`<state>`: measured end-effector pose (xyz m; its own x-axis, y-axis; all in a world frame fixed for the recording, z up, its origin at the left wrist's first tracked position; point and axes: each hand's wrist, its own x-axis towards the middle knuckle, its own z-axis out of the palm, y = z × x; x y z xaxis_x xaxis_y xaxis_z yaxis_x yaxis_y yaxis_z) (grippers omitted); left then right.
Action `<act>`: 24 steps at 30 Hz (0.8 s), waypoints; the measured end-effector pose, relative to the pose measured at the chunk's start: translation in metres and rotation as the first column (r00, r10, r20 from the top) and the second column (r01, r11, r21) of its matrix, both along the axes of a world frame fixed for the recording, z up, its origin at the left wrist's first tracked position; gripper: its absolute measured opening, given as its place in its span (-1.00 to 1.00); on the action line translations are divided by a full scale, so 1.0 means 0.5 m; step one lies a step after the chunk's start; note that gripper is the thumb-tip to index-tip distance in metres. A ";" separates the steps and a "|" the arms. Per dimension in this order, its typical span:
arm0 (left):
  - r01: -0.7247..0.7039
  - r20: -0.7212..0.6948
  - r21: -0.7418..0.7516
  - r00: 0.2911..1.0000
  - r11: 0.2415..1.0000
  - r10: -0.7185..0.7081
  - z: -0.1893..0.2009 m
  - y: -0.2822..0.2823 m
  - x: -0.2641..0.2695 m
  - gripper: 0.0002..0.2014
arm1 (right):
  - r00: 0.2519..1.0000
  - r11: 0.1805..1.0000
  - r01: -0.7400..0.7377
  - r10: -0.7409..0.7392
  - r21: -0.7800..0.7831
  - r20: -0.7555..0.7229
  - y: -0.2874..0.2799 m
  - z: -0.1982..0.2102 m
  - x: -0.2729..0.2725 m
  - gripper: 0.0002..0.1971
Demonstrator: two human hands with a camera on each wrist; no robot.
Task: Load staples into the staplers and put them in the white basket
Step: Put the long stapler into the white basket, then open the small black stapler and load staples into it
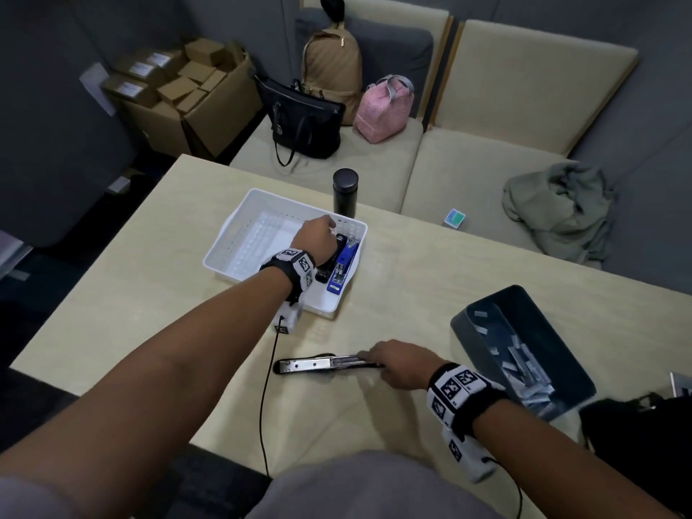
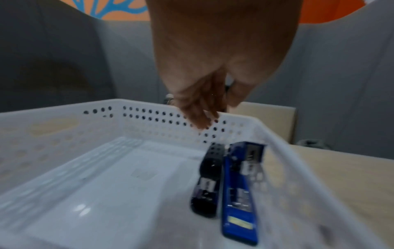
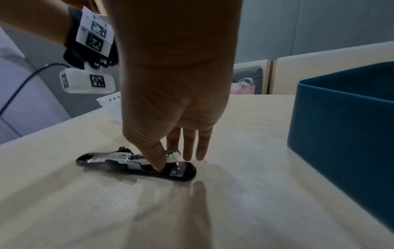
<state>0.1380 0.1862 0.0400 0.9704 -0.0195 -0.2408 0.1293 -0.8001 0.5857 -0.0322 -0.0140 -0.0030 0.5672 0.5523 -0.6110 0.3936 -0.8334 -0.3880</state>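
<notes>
Right hand (image 1: 402, 363) is down on the opened stapler (image 1: 322, 365) lying flat on the table (image 1: 430, 279). In the right wrist view the thumb (image 3: 157, 158) presses onto its black base and at least one finger sits on the far side of the metal magazine, so the hand pinches it; the other fingers hang straight just behind, tips near the tabletop. The stapler's unfolded part runs out to the left of that grip. Just right of the hand sits the dark blue bin (image 1: 524, 350) with staple strips (image 1: 520, 354) loose inside.

Further out, the left hand (image 1: 316, 237) hovers above the white basket (image 1: 232, 241), fingers pointing down, loose, holding nothing. Directly below and slightly right of those fingers, the black stapler (image 2: 208, 183) and the blue stapler (image 2: 241, 193) lie side by side, touching, against the basket's right wall.

Beyond the left hand a black flask (image 1: 345, 192) stands upright on the table, just behind the basket's far rim. Past the table edge is a beige sofa (image 1: 486, 174) with bags and a crumpled green garment (image 1: 558, 207).
</notes>
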 end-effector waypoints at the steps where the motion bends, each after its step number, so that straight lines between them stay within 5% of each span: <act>1: 0.019 0.093 -0.037 0.996 0.999 -0.016 0.018 -0.011 -0.016 -0.71 | 0.999 1.000 -0.015 0.015 -0.011 0.029 -0.004 0.001 -0.008 -0.43; 6: 0.347 0.285 -0.085 0.907 0.934 -0.311 0.073 -0.092 -0.134 -0.78 | 0.997 0.995 0.072 -0.074 0.071 0.019 -0.023 -0.002 -0.040 -0.58; 10: 0.606 -0.031 0.073 0.795 0.792 -0.606 0.007 -0.112 -0.241 -0.76 | 0.977 0.971 0.212 -0.214 0.115 0.007 -0.035 -0.003 -0.069 -0.64; 13: 0.735 -0.319 0.175 0.672 0.655 -0.669 -0.070 -0.102 -0.313 -0.70 | 0.968 0.961 0.249 -0.250 0.118 0.001 -0.075 -0.001 -0.092 -0.62; 16: 0.798 -0.350 0.247 0.603 0.550 -0.717 -0.119 -0.115 -0.369 -0.70 | 0.954 0.945 0.300 -0.299 0.126 -0.031 -0.129 0.011 -0.115 -0.61; 24: 0.720 -0.302 0.133 0.684 0.681 -0.664 -0.149 -0.204 -0.427 -0.76 | 0.894 0.893 0.446 -0.443 0.063 -0.065 -0.222 0.010 -0.151 -0.75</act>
